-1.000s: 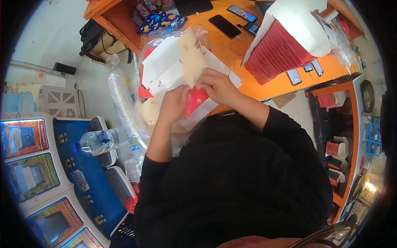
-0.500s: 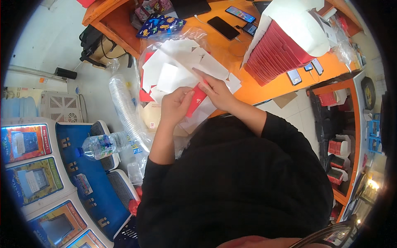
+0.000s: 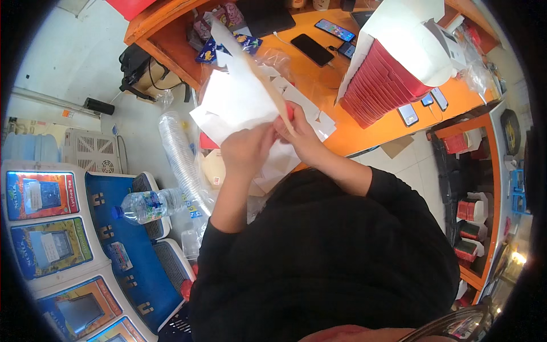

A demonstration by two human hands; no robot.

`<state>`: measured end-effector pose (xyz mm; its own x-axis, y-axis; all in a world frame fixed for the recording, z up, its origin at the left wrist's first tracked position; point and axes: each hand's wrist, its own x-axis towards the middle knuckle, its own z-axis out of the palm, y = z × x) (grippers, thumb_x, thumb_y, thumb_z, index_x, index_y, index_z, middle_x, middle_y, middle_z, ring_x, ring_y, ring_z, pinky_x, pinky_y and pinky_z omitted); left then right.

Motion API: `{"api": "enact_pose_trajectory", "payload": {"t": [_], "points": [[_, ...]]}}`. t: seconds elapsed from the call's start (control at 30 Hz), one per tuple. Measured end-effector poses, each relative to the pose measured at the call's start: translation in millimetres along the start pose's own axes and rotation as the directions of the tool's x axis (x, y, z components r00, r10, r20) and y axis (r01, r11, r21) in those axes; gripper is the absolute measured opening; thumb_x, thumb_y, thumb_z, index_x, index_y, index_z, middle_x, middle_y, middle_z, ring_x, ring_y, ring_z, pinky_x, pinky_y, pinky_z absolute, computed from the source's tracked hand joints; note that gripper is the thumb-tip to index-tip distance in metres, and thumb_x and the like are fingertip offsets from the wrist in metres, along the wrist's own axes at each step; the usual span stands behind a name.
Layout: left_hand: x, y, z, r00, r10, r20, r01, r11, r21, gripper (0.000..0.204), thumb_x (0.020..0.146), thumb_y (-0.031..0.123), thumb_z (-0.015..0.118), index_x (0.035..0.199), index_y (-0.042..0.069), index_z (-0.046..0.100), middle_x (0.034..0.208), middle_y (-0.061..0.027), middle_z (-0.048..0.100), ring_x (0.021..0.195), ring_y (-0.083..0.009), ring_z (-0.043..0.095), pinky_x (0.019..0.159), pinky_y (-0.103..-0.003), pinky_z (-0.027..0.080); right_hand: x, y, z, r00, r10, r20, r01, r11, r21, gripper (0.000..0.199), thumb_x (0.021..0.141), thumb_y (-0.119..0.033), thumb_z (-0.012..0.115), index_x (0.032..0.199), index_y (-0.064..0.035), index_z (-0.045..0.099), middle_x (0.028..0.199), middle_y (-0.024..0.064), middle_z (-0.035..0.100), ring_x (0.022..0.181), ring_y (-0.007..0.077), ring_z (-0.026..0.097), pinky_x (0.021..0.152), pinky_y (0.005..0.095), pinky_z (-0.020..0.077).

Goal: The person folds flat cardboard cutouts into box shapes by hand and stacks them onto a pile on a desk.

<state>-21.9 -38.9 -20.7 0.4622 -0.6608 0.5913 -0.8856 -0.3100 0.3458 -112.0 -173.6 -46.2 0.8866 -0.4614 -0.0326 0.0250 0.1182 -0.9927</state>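
The left hand (image 3: 245,149) and right hand (image 3: 299,131) close together on the lower edge of a large white cut-edged cardboard sheet (image 3: 242,97), which stands tilted above the orange table (image 3: 356,137). It looks light, thin and springy, probably easy to crease, so pinching near a fold should suit better than gripping the broad panel.
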Motion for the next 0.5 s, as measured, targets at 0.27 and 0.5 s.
{"api": "enact_pose_trajectory", "payload": {"t": [0.27, 0.5], "points": [[-30, -57, 20, 0.768, -0.612, 0.188, 0.296, 0.079, -0.952, 0.03, 0.098, 0.031, 0.057, 0.111, 0.006, 0.068, 0.097, -0.0099, 0.07, 0.09, -0.026, 0.066, 0.078, -0.037, 0.055, 25, 4, -38, 0.884, -0.446, 0.136, 0.442, 0.895, 0.062, 0.091, 0.073, -0.011, 0.088, 0.144, -0.007, 0.031, 0.137, 0.0086, 0.047, 0.129, 0.0203, 0.051, 0.107, 0.039, 0.0461], [35, -38, -78, 0.741, -0.462, 0.488, 0.243, -0.494, -0.835, 0.044, 0.103, 0.031, 0.044, 0.133, 0.0, 0.051, 0.12, -0.0141, 0.066, 0.105, -0.0283, 0.066, 0.094, -0.046, 0.054, 46, -43, -75, 0.656, -0.567, 0.498, 0.752, 0.442, -0.489, 0.066, 0.077, 0.001, 0.08, 0.137, -0.0098, 0.052, 0.143, 0.0186, 0.052, 0.128, 0.0336, 0.055, 0.104, 0.0395, 0.0478]]}}
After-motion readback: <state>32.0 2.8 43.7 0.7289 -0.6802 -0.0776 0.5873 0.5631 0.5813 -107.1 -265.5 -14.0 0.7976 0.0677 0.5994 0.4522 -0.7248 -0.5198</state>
